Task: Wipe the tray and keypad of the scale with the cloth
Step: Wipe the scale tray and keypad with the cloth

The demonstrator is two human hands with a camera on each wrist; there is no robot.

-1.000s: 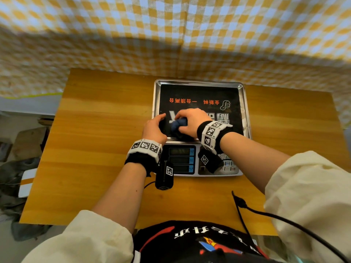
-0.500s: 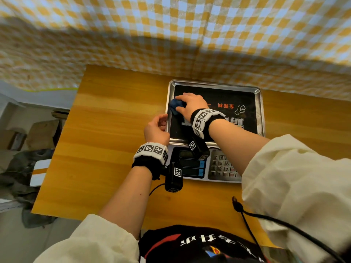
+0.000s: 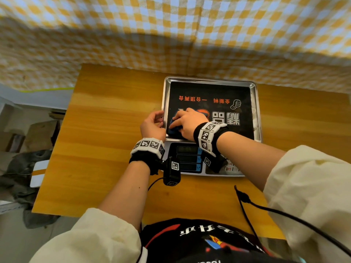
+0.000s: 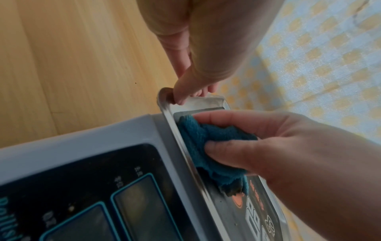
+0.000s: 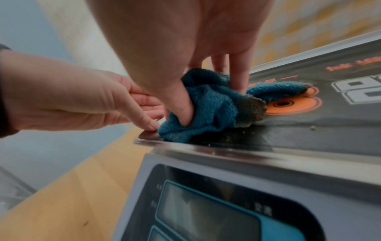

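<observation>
The scale's steel tray (image 3: 254, 111) carries a black printed sticker. My right hand (image 3: 178, 120) grips a bunched blue cloth (image 3: 173, 128) and presses it on the tray's near-left corner. The right wrist view shows the cloth (image 5: 206, 104) pinched between thumb and fingers, with crumbs on the sticker (image 5: 309, 130) beside it. My left hand (image 3: 158, 118) pinches the tray's left rim (image 4: 164, 104), thumb on top. The keypad (image 3: 230, 168) is mostly hidden under my right wrist; the display (image 3: 188, 158) sits to its left.
The scale stands toward the back of a wooden table (image 3: 106, 139), close to a yellow checked curtain (image 3: 190, 35). A black cable (image 3: 247, 202) lies on the table's near right part. Boxes and clutter (image 3: 22, 149) sit on the floor to the left.
My right hand has dragged the cloth from the far-left part of the tray back to the near-left corner. The left hand has stayed on the tray's left rim.
</observation>
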